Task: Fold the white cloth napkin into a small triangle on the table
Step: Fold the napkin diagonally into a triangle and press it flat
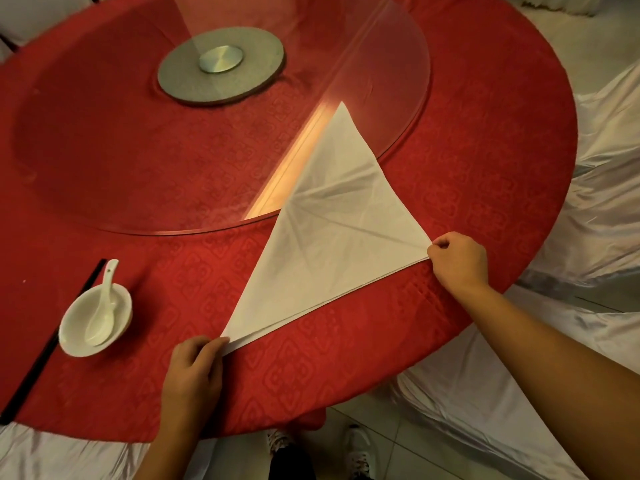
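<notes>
The white cloth napkin [332, 233] lies flat on the red table [173, 292] as a large triangle, two layers thick, with crease lines across it. Its far tip rests on the glass turntable; its long edge faces me. My left hand [194, 372] pinches the near left corner of the napkin. My right hand [457, 259] pinches the right corner, close to the table's rim.
A white bowl [81, 336] holding a white spoon [102, 313] sits at the left, beside black chopsticks [38, 365]. A round glass turntable [391, 98] on a grey metal base [221, 65] covers the table's middle. Silver-covered chairs [602, 188] stand around the table.
</notes>
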The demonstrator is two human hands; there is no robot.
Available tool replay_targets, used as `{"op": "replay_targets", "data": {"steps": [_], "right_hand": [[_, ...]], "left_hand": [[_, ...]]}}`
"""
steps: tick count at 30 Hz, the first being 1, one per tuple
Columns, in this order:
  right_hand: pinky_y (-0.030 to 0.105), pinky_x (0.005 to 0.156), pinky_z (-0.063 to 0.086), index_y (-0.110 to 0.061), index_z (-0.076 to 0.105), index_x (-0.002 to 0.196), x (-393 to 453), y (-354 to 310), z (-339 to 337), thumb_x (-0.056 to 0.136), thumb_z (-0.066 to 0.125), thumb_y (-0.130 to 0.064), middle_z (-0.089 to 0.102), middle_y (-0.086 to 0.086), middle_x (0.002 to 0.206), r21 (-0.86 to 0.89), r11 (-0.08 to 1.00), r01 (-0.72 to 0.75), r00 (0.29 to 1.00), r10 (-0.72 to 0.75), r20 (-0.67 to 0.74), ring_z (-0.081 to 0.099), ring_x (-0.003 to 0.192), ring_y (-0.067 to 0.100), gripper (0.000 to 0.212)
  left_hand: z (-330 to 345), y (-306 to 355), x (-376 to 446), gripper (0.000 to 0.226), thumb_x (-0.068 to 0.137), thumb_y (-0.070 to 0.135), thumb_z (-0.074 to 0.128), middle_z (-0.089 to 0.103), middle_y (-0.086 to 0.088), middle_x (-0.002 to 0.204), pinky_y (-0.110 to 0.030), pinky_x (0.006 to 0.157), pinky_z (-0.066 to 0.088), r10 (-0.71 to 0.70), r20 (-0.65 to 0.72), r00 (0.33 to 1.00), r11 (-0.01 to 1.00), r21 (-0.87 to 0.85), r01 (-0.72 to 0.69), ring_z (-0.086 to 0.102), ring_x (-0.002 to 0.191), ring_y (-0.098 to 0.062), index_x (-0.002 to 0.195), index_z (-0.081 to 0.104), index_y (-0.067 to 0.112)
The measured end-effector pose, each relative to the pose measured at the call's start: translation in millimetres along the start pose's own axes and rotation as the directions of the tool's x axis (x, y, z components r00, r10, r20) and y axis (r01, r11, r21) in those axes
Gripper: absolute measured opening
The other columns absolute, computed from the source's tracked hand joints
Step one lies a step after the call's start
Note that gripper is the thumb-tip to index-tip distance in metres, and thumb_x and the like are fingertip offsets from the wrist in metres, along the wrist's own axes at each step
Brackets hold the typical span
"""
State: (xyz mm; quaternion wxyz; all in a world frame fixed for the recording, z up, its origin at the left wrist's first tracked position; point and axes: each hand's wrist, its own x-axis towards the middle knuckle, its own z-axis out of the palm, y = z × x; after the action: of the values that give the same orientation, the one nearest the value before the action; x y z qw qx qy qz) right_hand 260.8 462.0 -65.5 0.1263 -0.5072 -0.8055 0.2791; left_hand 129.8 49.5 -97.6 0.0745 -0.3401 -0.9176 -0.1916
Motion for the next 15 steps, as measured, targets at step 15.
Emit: {"op": "replay_targets", "data": {"steps": [15], "right_hand": [[0.04,0.075,0.048,-0.001,0.07,0.086,-3.5,-5.0,0.2,0.081,0.056,-0.013,0.07,0.02,0.091,-0.025,0.999,-0.02,1.0,0.02,0.0,0.06,0.086,0.041,0.018]], "left_hand": [[-8.0,-5.2,-17.4,0.032,0.086,0.022,0.049,0.062,-0.011,0.092,-0.03,0.075,0.042,0.076,0.065,0.995,0.997,-0.031,-0.074,0.055,0.084,-0.026,0.103,0.071,0.004]]}}
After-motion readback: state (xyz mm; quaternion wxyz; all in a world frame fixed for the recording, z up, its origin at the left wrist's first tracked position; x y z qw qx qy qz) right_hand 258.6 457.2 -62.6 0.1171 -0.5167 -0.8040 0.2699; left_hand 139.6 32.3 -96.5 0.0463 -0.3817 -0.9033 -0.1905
